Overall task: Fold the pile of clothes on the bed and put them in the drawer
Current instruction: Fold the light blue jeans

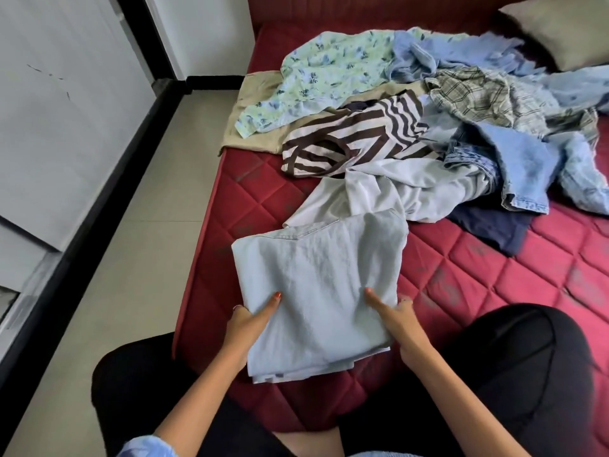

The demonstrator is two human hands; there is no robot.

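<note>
I see both hands gripping the folded garment (316,291) at its near end. Left hand (245,328) pinches the left edge, thumb on top of the cloth, fingers curled beneath and hidden. Right hand (400,324) pinches the right edge the same way, thumb laid on top and pointing inward.

Orientation: the garment's long axis runs away from me, leaning slightly right toward the pile (428,127). Near end overhangs the bed's front edge between my knees; far end lies on, or just above, a white piece of clothing (379,192). I cannot tell whether it touches.

Appearance: pale blue, crinkled, folded into a rough rectangle. Stacked layers show at the near left corner. A stitched seam crosses the far left corner.

Surroundings: the bed (478,275) has a red quilted cover. Its left edge runs just beside the garment's left side, with tiled floor (131,258) beyond. Bare quilt lies to the right of the garment. Further back, the pile holds a brown-and-white striped top (356,140), a floral shirt (323,74), a plaid shirt (487,94) and denim pieces (520,163). A pillow (560,31) sits at the far right corner.
</note>
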